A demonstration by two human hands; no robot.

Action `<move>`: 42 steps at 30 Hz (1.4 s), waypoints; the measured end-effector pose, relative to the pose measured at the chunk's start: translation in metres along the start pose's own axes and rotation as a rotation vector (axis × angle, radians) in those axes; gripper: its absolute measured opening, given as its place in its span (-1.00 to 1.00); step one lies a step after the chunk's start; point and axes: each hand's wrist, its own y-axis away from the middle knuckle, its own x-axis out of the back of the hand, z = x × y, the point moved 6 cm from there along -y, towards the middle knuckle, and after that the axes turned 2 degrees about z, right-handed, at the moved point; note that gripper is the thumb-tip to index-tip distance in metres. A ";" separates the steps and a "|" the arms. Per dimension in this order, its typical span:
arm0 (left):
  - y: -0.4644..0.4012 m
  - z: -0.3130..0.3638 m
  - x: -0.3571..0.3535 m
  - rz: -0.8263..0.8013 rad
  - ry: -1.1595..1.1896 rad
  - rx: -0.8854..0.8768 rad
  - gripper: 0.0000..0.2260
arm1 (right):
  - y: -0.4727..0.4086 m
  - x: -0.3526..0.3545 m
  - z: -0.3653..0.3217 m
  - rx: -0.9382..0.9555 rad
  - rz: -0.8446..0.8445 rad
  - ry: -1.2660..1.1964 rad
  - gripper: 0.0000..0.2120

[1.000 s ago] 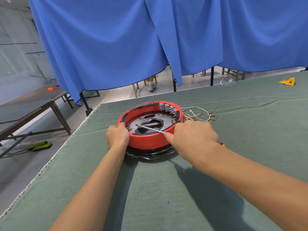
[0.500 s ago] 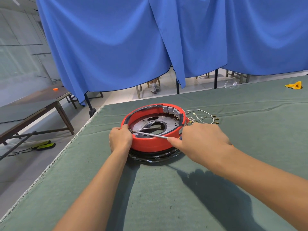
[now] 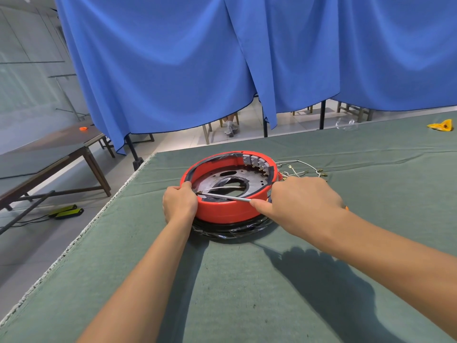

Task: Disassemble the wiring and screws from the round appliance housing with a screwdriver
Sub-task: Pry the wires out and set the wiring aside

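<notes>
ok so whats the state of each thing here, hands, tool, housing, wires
left hand: grips the housing's left rim
right hand: holds the screwdriver
screwdriver: shaft lies across the housing, tip by the left rim
round housing: open side up on the table
loose wires: trailing on the cloth beside the housing

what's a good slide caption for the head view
Left hand steadies the red round housing while the right hand angles a screwdriver inside.
</notes>
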 end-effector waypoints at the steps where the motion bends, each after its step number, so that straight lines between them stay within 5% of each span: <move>1: 0.000 0.000 0.000 0.000 -0.001 -0.001 -0.69 | 0.000 0.000 0.000 -0.001 0.005 -0.002 -0.43; 13: 0.000 0.001 -0.001 0.007 -0.023 -0.001 -0.68 | 0.000 0.003 -0.001 0.005 -0.013 0.000 -0.44; 30: 0.007 0.005 0.004 -0.005 -0.085 0.007 -0.63 | 0.006 0.006 -0.019 -0.052 -0.095 -0.052 -0.70; 42: 0.004 0.003 0.003 -0.004 -0.027 -0.015 -0.68 | 0.009 0.001 0.004 -0.026 -0.047 -0.052 -0.44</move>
